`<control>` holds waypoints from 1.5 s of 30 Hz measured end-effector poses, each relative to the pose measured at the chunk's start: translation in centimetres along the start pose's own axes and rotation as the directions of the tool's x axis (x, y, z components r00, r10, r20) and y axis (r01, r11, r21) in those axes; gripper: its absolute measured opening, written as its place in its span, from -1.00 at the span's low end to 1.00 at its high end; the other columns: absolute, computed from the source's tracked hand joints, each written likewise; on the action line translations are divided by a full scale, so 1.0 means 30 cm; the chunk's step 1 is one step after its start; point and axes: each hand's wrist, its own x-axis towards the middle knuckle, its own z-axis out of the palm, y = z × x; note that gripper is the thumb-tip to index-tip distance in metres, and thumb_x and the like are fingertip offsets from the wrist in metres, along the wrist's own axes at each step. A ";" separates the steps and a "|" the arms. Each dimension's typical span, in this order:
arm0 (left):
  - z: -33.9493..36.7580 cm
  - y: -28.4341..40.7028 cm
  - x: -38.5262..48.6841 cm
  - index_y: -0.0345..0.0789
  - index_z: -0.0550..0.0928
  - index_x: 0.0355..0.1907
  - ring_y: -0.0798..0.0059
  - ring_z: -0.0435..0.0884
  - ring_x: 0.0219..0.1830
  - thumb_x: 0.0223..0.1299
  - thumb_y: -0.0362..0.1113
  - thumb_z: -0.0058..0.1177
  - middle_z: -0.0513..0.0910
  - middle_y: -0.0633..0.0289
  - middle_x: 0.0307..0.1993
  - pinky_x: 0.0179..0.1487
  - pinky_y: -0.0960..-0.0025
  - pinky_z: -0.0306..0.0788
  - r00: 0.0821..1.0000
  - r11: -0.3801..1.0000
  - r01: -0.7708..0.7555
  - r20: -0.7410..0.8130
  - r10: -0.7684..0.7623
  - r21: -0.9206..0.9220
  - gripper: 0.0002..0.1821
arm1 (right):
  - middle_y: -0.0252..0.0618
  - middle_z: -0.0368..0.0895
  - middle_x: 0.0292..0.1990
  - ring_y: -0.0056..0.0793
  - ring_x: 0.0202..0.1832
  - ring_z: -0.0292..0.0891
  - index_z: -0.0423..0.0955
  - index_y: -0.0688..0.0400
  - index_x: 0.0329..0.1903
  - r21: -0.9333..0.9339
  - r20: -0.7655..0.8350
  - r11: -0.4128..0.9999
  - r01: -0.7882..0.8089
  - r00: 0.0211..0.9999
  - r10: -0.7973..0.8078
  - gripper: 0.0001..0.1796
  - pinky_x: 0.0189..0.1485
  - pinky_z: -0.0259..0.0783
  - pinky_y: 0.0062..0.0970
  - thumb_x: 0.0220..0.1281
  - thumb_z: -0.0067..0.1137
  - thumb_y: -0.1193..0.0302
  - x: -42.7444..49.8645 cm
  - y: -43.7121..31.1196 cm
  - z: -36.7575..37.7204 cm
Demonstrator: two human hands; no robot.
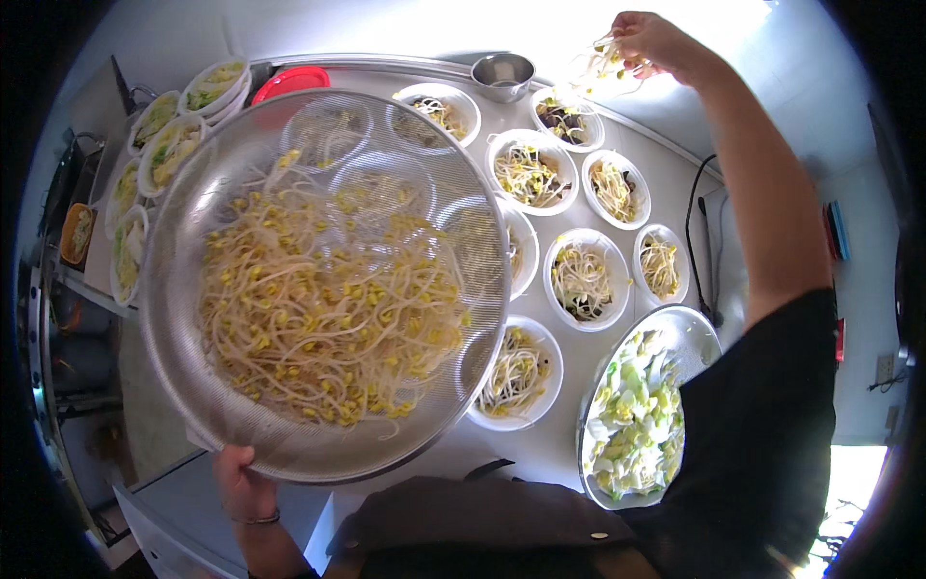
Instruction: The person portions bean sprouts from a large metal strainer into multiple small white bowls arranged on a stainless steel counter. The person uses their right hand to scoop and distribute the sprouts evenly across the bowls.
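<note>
My left hand grips the rim of a large wire-mesh strainer, which is held above the table. Bean sprouts with yellow heads lie heaped in it. Through the mesh, several bowls beneath show faintly. My right hand is raised at the far right and pinches a bunch of bean sprouts. The bunch hangs over a white bowl holding dark pieces and sprouts. Closer to me stand more white bowls with sprouts, among them one round bowl and a smaller one.
A metal bowl stands by the table's back edge, a red lid or basin left of it. Stacked bowls of greens fill the left side. At right, a colander of chopped cabbage sits near my arm. A black cable runs behind it.
</note>
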 end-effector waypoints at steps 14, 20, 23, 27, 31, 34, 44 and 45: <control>0.129 -0.036 0.109 -0.48 0.33 -0.02 0.23 0.44 -0.09 -0.12 -0.39 -0.19 0.46 0.04 -0.13 0.02 0.22 0.31 0.995 0.995 -0.078 -0.060 0.081 0.058 -0.52 | -0.14 0.51 -0.20 -0.32 -0.12 0.43 0.45 0.13 -0.14 -0.458 -0.193 0.888 -0.050 0.980 -0.045 -0.68 -0.05 0.31 -0.40 -0.04 -0.07 0.52 0.382 0.549 0.356; 0.174 -0.041 0.115 -0.44 0.27 0.03 0.28 0.44 -0.08 -0.20 -0.43 -0.17 0.44 0.07 -0.10 0.01 0.28 0.34 0.998 0.998 -0.055 0.001 0.055 0.026 -0.44 | -0.30 0.54 -0.29 -0.59 -0.31 0.45 0.45 0.14 -0.20 0.150 -0.213 0.695 0.703 0.710 -0.671 -0.76 -0.23 0.38 -0.63 0.05 -0.05 0.64 0.044 -0.150 0.372; 0.246 -0.033 0.058 -0.38 0.20 0.10 0.35 0.43 -0.08 -0.21 -0.49 -0.22 0.41 0.12 -0.08 -0.03 0.36 0.35 0.997 0.999 -0.004 0.082 0.000 0.048 -0.37 | -0.20 0.21 0.07 -0.30 0.06 0.24 0.25 -0.02 0.08 0.081 0.205 0.700 0.710 0.675 -0.709 -0.45 0.02 0.32 -0.38 -0.06 0.17 0.41 -0.180 -0.437 0.618; 0.343 -0.045 -0.034 -0.35 0.19 0.12 0.48 0.43 -0.14 -0.21 -0.59 -0.25 0.42 0.22 -0.13 -0.10 0.49 0.34 0.990 0.999 -0.010 0.138 0.017 -0.051 -0.35 | -0.10 0.38 -0.16 -0.29 -0.15 0.38 0.40 0.11 -0.17 0.003 0.294 0.872 0.489 0.833 -0.468 -0.68 -0.11 0.35 -0.38 -0.10 0.07 0.51 -0.337 -0.556 0.700; 0.328 -0.043 -0.099 -0.34 0.23 0.07 0.50 0.44 -0.21 -0.22 -0.59 -0.24 0.43 0.24 -0.17 -0.18 0.49 0.36 0.981 0.996 0.092 0.175 -0.087 -0.020 -0.39 | -0.20 0.50 -0.52 -0.49 -0.51 0.41 0.43 0.22 -0.41 0.166 0.318 0.878 0.449 0.818 -0.479 -0.86 -0.38 0.39 -0.49 -0.14 -0.05 0.59 -0.374 -0.551 0.480; 0.314 -0.038 -0.094 -0.34 0.26 0.03 0.51 0.44 -0.26 -0.22 -0.57 -0.23 0.43 0.24 -0.21 -0.28 0.48 0.38 0.971 0.992 0.125 0.201 -0.129 0.030 -0.43 | -0.38 0.40 -0.56 -0.70 -0.55 0.30 0.42 0.15 -0.42 0.200 0.289 0.914 0.354 0.870 -0.400 -0.91 -0.55 0.27 -0.67 -0.07 -0.02 0.51 -0.381 -0.599 0.270; 0.276 -0.002 -0.050 -0.44 0.23 0.05 0.22 0.42 -0.09 -0.19 -0.43 -0.20 0.40 0.07 -0.10 -0.02 0.22 0.34 0.988 0.998 0.034 0.150 -0.041 0.046 -0.42 | -0.37 0.39 -0.62 -0.65 -0.63 0.32 0.38 0.21 -0.49 0.040 -0.018 0.967 0.251 0.968 -0.251 -0.91 -0.57 0.31 -0.66 -0.17 -0.05 0.60 -0.268 -0.578 -0.217; 0.261 0.006 -0.061 -0.44 0.22 0.06 0.21 0.39 -0.05 -0.20 -0.42 -0.20 0.38 0.05 -0.08 0.02 0.20 0.31 0.994 0.997 0.054 0.100 -0.048 -0.062 -0.41 | -0.37 0.39 -0.61 -0.64 -0.63 0.33 0.38 0.22 -0.48 0.006 -0.050 0.975 0.222 0.974 -0.222 -0.91 -0.57 0.32 -0.65 -0.18 -0.04 0.59 -0.228 -0.536 -0.243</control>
